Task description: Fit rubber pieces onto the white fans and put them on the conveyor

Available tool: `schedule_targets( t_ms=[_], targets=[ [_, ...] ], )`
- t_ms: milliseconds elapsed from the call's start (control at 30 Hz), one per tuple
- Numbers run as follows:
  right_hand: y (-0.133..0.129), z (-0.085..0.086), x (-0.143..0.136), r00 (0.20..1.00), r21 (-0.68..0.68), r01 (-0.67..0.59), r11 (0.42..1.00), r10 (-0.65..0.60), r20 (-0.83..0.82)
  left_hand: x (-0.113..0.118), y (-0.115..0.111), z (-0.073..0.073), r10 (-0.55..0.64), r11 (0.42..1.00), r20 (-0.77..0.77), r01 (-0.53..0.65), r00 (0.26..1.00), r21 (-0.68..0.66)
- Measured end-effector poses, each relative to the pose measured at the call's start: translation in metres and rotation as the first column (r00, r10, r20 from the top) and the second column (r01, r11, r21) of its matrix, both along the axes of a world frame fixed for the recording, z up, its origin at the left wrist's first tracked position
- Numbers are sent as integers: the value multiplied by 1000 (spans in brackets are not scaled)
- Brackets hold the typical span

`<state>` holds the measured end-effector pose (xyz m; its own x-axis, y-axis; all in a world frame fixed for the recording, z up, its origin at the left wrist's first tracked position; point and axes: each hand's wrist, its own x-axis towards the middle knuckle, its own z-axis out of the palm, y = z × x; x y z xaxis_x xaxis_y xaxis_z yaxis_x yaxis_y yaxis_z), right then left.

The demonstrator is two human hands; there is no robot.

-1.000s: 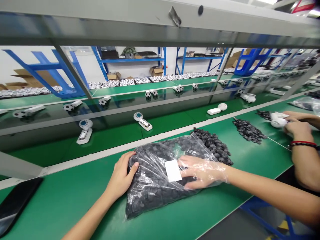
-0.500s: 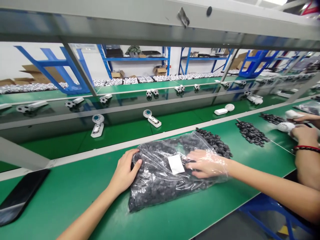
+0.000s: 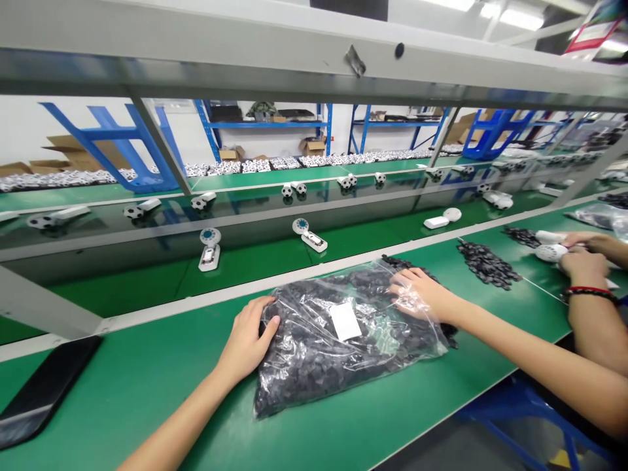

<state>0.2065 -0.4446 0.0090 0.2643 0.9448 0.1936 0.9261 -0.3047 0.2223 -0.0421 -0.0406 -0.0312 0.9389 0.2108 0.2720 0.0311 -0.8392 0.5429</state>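
A clear plastic bag (image 3: 314, 366) of small dark grey pieces lies flat on the green bench, with a white label (image 3: 346, 321) on top. My left hand (image 3: 251, 337) grips the bag's left edge, the thumb on the plastic and the fingers along the side. Under the clear film at the bag's right end is my right hand (image 3: 420, 296), palm down, its fingers stretched over dark pieces. Part of a loose pile of the same pieces (image 3: 403, 263) shows behind that hand; the rest is hidden by the hand and bag.
A black phone (image 3: 46, 386) lies at left. White handheld devices (image 3: 314, 241) sit on the green conveyor (image 3: 255, 261) beyond the bench's pale rim. At right, a co-worker's hands (image 3: 583, 261) hold a white device near another dark pile (image 3: 488, 265). A beam (image 3: 245, 39) crosses overhead.
My right hand has moved away from me, from beside the label towards the bag's far right corner. Bare green shows through the film where it was. My left hand stays at the edge.
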Motion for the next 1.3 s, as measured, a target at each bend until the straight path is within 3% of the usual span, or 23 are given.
schedule_targets(
  t_ms=[167,300,433,533,667,967,1300],
  targets=[
    [21,3,-15,979,122,-55,991,78,-187,0,0,0,2,1000,-1,-2,1000,1],
    [61,-17,-20,956,107,-129,986,152,-251,0,1,-1,4,1000,5,-4,1000,-1],
    [96,-37,-14,966,84,-91,992,109,-236,0,1,-1,9,1000,4,-9,1000,3],
    [107,-41,-6,974,83,-62,995,78,-213,0,2,-1,-1,1000,2,1,1000,8],
    [96,-36,5,983,74,-28,997,41,-179,-1,3,-1,-9,1000,7,9,1000,4],
    [34,-22,29,991,42,73,996,-68,-114,0,2,0,1,1000,-6,-1,1000,6],
    [-4,-11,52,968,47,149,988,-135,-212,0,2,1,6,1000,-2,-6,1000,7]
  ],
)
